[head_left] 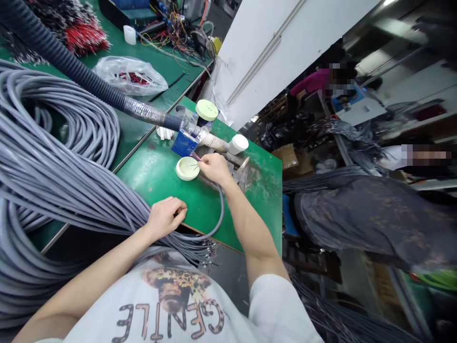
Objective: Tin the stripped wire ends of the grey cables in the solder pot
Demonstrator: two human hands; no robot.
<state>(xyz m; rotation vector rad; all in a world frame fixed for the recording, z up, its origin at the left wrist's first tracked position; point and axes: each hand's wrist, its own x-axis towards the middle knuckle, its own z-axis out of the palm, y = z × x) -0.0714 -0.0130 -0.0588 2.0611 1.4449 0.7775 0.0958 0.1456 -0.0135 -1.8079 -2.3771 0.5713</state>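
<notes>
Shirt: white, printed, (185,305) seen nearest.
Bundle: grey cables (71,176) heaped at left, trailed toward the board's near edge.
Left hand: (166,216) laid curled at that edge, apart from the right; whether anything is gripped cannot be told.
Dish: pale, shallow, (186,177) set just left of the right fingers.
Right hand: (216,169) clamped on the end of one cable (222,209), its thin wires (195,166) held over the dish.
Risk: the dish could be tipped if its rim were caught by the wires; the cable's near loop might be snagged on the bundle and the end pulled away.
Board: green, stained (257,186) at right; blue box (184,143) and white tub (238,144) stood farther back.
Room: white panel (271,47) beyond; dark-clothed co-worker (357,219) seen at right.
</notes>
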